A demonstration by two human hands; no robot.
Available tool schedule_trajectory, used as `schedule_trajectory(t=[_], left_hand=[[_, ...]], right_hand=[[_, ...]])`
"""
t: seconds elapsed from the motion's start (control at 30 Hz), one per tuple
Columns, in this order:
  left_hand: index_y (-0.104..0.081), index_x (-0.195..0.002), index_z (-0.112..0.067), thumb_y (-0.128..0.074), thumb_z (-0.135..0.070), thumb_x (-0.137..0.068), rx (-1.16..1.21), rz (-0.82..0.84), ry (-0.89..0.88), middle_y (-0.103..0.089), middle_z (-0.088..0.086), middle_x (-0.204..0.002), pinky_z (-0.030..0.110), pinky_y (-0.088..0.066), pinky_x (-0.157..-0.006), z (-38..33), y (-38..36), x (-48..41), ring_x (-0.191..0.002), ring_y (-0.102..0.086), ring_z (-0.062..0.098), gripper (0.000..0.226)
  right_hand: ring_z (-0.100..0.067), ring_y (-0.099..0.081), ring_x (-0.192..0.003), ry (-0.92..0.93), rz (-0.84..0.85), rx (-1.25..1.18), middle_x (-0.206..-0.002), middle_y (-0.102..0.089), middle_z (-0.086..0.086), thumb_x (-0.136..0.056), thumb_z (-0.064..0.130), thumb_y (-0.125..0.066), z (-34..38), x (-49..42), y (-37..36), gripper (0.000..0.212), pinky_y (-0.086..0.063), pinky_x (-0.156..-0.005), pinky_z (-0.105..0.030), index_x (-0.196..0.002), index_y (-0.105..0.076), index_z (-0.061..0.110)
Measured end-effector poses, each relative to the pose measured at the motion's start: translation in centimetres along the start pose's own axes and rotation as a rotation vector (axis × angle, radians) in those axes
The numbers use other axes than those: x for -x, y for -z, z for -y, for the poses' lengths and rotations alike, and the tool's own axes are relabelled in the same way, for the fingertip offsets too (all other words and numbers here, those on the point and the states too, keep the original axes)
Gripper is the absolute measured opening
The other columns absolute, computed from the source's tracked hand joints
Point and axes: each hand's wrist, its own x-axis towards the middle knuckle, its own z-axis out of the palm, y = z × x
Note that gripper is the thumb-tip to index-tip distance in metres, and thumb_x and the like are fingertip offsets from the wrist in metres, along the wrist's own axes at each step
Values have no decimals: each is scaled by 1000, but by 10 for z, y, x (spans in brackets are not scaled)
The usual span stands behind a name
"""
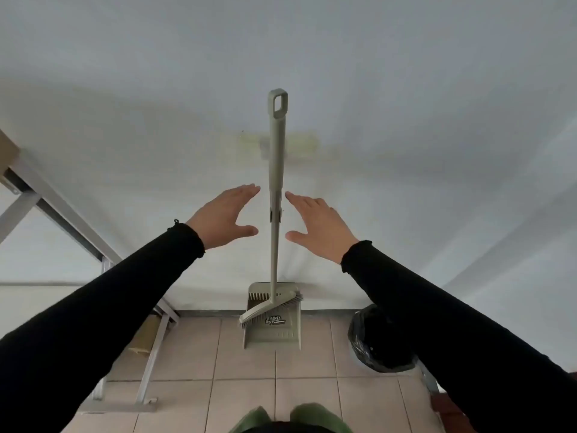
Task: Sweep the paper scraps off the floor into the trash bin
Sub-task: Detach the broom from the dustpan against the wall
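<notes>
A grey-green broom (276,170) stands upright against the white wall, its brush head resting in a matching dustpan (274,320) on the tiled floor. My left hand (223,215) is spread just left of the handle, fingers straight, not touching it. On the other side of the handle my right hand (318,225) is held the same way, also apart from it. A trash bin (374,339) lined with a black bag stands on the floor to the right, partly hidden by my right sleeve. No paper scraps are visible.
A metal-framed table (56,210) with its legs stands at the left along the wall. A cardboard piece (146,335) lies under it. My green shoes (290,420) show at the bottom edge on the beige tiles.
</notes>
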Motion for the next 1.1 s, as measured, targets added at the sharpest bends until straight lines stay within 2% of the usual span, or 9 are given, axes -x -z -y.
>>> schedule_trajectory(t=[0.17, 0.3, 0.4, 0.47, 0.57, 0.67, 0.9, 1.0, 1.1], left_hand=[[-11, -160, -36, -71, -33, -88, -73, 14, -97, -14, -15, -167, 38, -35, -115, 6, -2, -28, -151, -19, 10, 94], [-12, -160, -34, -70, -23, -89, -121, -45, -104, -16, -12, -167, 38, -40, -111, 12, 7, -53, -150, -25, 14, 92], [-21, -156, -35, -72, -16, -86, -105, -164, -177, -30, -10, -162, 39, -48, -100, 9, 17, -66, -143, -37, 18, 89], [-40, -150, -31, -76, -14, -83, -180, -196, -314, -36, -9, -159, 38, -51, -92, 5, 21, -75, -138, -43, 19, 77], [-68, -123, -28, -75, -19, -86, -244, -166, -452, -55, -6, -146, 40, -54, -91, -4, 24, -87, -131, -51, 18, 39], [-72, -103, -29, -70, -25, -89, -273, -144, -482, -64, -9, -132, 41, -54, -89, -15, 32, -91, -127, -55, 15, 15], [-56, -88, -22, -54, -2, -84, -344, -98, -598, -53, -10, -90, 37, -51, -67, -37, 77, -71, -92, -47, 11, 20], [-61, -84, -16, -54, 6, -80, -375, -30, -541, -41, -18, -78, 25, -39, -60, -35, 83, -42, -80, -25, 1, 24], [-64, -92, -17, -49, 1, -78, -440, 151, -308, -59, -7, -89, 29, -44, -65, -25, 67, -7, -86, -46, 12, 27]], right_hand=[[-19, -48, -122, -32, -197, -158, -138, -55, 5, -92, 44, -61, 10, -12, -6, 62, -43, -96, -33, -148, -41, 29], [-12, -52, -104, -114, -310, -366, -111, -56, 12, -87, 45, -65, 20, -27, -8, 35, -51, -85, -37, -117, -58, 29], [-10, -54, -98, -122, -323, -401, -104, -52, 13, -84, 48, -66, 25, -33, -9, 30, -53, -80, -34, -108, -60, 31], [-7, -56, -93, -117, -334, -428, -103, -51, 14, -83, 48, -68, 27, -33, -10, 26, -53, -79, -32, -104, -62, 32], [-7, -59, -89, -126, -354, -501, -101, -51, 15, -85, 44, -68, 30, -31, -12, 21, -54, -81, -33, -102, -68, 33], [-9, -63, -84, -144, -407, -629, -100, -54, 12, -85, 38, -71, 37, -29, -7, 16, -56, -81, -39, -97, -72, 28], [-11, -63, -79, -31, -563, -652, -97, -56, 8, -85, 32, -74, 68, -13, 30, 14, -55, -77, -33, -94, -74, 21], [-9, -55, -78, -64, -506, -613, -92, -50, 9, -85, 35, -73, 81, -2, 22, 12, -51, -71, -27, -95, -74, 28], [-14, -52, -61, -153, -311, -774, -67, -56, 1, -88, 27, -68, 92, 13, 5, 6, -46, -59, -32, -91, -73, 25]])
